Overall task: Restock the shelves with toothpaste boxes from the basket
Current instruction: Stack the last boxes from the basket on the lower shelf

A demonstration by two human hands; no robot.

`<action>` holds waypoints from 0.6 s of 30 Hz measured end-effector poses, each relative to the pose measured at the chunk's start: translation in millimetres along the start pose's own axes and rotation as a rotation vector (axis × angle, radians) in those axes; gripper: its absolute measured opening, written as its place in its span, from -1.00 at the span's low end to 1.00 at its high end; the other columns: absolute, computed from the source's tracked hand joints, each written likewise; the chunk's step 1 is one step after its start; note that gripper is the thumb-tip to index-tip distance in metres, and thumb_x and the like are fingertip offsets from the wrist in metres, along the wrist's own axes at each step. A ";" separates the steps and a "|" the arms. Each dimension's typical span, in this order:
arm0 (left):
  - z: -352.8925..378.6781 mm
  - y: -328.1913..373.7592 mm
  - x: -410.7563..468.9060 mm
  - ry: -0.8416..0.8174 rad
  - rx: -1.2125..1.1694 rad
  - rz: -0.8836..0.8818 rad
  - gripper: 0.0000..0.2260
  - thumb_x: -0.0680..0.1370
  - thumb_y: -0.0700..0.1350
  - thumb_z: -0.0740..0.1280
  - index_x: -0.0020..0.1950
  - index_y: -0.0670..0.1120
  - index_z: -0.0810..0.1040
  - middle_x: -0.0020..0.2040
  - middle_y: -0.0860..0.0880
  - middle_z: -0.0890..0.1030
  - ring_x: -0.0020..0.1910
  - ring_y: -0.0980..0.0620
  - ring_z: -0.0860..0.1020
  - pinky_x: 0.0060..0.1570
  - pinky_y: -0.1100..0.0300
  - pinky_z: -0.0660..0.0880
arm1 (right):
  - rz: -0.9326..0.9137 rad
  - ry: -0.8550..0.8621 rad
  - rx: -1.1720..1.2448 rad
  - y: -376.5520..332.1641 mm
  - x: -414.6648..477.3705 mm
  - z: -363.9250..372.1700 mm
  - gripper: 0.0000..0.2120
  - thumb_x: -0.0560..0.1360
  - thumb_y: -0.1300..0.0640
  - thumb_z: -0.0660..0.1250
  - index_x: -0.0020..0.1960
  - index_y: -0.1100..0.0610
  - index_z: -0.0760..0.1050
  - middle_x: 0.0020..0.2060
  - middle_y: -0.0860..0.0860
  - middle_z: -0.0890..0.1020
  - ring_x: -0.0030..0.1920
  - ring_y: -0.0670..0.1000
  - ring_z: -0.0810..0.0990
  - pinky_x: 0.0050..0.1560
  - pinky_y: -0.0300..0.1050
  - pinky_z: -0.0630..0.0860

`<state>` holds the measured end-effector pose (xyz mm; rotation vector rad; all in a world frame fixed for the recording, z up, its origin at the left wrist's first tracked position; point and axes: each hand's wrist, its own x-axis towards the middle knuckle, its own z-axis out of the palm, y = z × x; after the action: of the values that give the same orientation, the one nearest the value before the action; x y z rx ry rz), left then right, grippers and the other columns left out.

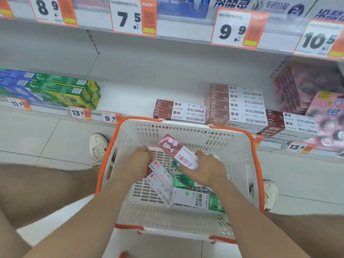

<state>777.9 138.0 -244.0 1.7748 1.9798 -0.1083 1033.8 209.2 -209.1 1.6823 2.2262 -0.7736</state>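
Observation:
A white basket with an orange rim [240, 157] stands on the floor between my feet. Both hands are inside it. My right hand [206, 168] grips a red-and-white toothpaste box marked SP-1 [175, 149], lifted and tilted above the others. My left hand [138, 161] reaches down onto red-and-white boxes [161, 181] on the basket floor; its fingertips are hidden, so whether it grips one is unclear. Green-and-white boxes [197, 198] lie beside them. On the low shelf [128, 101] behind the basket stand stacks of matching red-and-white boxes [179, 112], [236, 105].
Green boxes [63, 90] and blue boxes [13, 81] fill the shelf's left end, pink packs [307, 90] the right. A bare stretch of shelf lies between the green and red stacks. Price tags [133, 17] hang from the upper shelf edge. My shoes [97, 146], [270, 192] flank the basket.

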 end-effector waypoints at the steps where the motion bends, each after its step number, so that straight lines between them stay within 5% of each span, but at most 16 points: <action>1: 13.9 -5.6 2.6 -0.043 0.017 0.003 -0.67 0.61 -0.24 0.36 0.36 -0.04 0.61 0.29 0.01 0.52 0.32 -0.11 0.54 0.20 0.10 0.57 | 0.027 -0.006 -0.010 5.8 0.4 3.7 -0.38 0.41 -0.55 0.26 0.16 -0.06 0.39 -0.04 -0.06 0.60 -0.05 0.04 0.63 -0.20 -0.11 0.58; 4: 42.8 -11.5 4.4 -0.212 0.117 -0.006 -0.20 0.53 -0.17 0.50 0.67 -0.01 0.16 0.67 0.00 0.10 0.64 -0.19 0.13 0.42 -0.13 0.43 | 0.100 -0.010 0.020 16.1 2.0 14.3 -0.38 0.42 -0.53 0.28 0.17 -0.04 0.38 -0.02 -0.05 0.58 -0.09 0.03 0.58 -0.28 -0.13 0.48; 6: 47.1 -8.5 5.6 -0.248 0.257 -0.004 0.06 0.47 -0.19 0.55 0.70 0.04 -0.15 0.70 0.05 -0.23 0.68 -0.23 -0.10 0.46 -0.27 0.28 | 0.130 -0.024 0.047 20.4 3.4 20.9 -0.37 0.42 -0.50 0.31 0.17 -0.01 0.38 -0.02 -0.04 0.58 -0.08 0.04 0.59 -0.26 -0.11 0.50; 8: 42.5 -4.2 9.5 -0.252 0.371 0.032 0.08 0.49 -0.29 0.49 0.70 0.05 -0.25 0.70 0.05 -0.31 0.67 -0.24 -0.09 0.49 -0.28 0.25 | 0.140 -0.053 0.059 23.0 5.0 25.7 -0.38 0.41 -0.47 0.35 0.16 0.00 0.36 -0.02 -0.03 0.57 -0.08 0.04 0.59 -0.21 -0.09 0.57; 12: 40.2 -0.4 21.3 -0.244 0.598 0.170 -0.18 0.51 -0.26 0.43 0.66 -0.05 0.07 0.67 -0.10 0.11 0.59 -0.25 0.15 0.49 -0.21 0.25 | 0.132 -0.094 0.145 27.8 10.4 28.4 -0.32 0.30 -0.31 0.52 0.21 0.04 0.35 -0.04 -0.04 0.55 -0.07 0.03 0.63 -0.16 -0.01 0.67; 14: 42.9 -7.1 24.9 -0.244 0.674 0.271 -0.28 0.50 -0.14 0.45 0.59 -0.07 0.21 0.57 -0.12 0.31 0.58 -0.27 0.16 0.56 -0.26 0.10 | 0.136 -0.096 0.170 32.0 14.4 24.6 -0.29 0.25 -0.23 0.57 0.21 0.02 0.30 -0.07 -0.05 0.53 -0.07 0.03 0.63 -0.13 0.01 0.68; 18: 32.4 -14.1 20.7 -0.316 0.698 0.375 -0.17 0.46 0.10 0.44 0.64 -0.09 0.17 0.55 -0.14 0.36 0.65 -0.27 0.08 0.57 -0.37 -0.21 | 0.121 -0.087 0.205 45.6 21.9 18.2 -0.27 0.25 -0.24 0.59 0.19 -0.01 0.25 -0.08 -0.06 0.54 -0.06 0.04 0.63 -0.08 0.04 0.68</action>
<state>772.9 142.9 -284.3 2.3314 1.4367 -0.9854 1068.1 225.9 -246.9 1.8169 2.0246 -1.0532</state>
